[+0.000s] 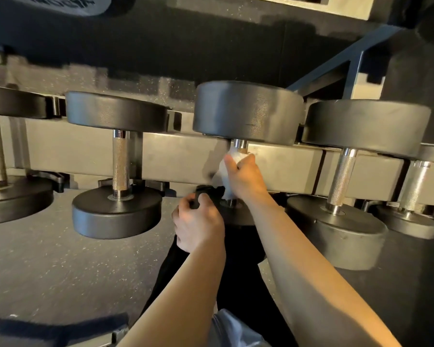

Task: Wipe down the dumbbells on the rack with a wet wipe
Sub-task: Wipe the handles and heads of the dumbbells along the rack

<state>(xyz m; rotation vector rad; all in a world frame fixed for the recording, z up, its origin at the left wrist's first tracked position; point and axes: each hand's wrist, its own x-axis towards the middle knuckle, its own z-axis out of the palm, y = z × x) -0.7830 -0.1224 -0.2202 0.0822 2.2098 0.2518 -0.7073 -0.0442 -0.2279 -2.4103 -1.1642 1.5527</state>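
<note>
Dumbbells (246, 113) sit on rack (176, 156); right hand (246, 176) fingers clenched round wet wipe (223, 171) on middle handle, mid-wipe. Left hand (198, 221) grips near head. Next, prob.: heads, then neighbour.

A dark rubber floor (48, 266) flecked with pale specks spreads under the scene and shows again higher up (145, 83), beyond the row of weights. At the top left corner sits a grey rounded pad (85, 3) with blurred lettering, too smeared to read. Along the top edge a pale boxy frame (336, 8) juts in. At the bottom, black trousers (236, 284) and a fold of grey-blue fabric (231, 329) show.
</note>
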